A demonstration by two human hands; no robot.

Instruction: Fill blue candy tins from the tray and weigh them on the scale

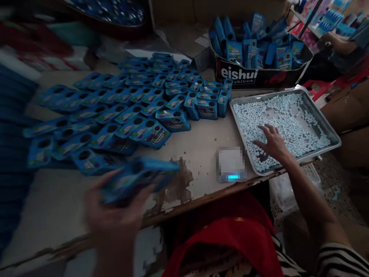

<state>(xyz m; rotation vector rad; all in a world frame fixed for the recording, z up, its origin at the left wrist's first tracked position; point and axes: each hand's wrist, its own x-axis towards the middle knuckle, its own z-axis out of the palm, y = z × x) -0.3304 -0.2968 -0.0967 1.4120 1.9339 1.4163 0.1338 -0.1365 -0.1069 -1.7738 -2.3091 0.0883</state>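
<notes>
My left hand point(115, 215), blurred by motion, grips a blue box point(138, 177) above the table's front left part. Over the metal tray point(323, 152) on the right, my right hand point(273, 144) has its fingers spread above small pale blue pellets point(256, 115); whether the fingertips touch them I cannot tell. Between the hands lies a small scale point(231, 163) with a lit blue display. Rows of blue boxes point(151, 132) with dark round holes on top stand across the table, and a few white pellets rest on some of them.
A black carton point(259, 79) full of blue packages stands behind the tray. Blue pleated material point(14, 154) borders the left side. A round container point(112, 19) of shiny blue items is at the back. Another person's arm point(340, 44) shows at the upper right.
</notes>
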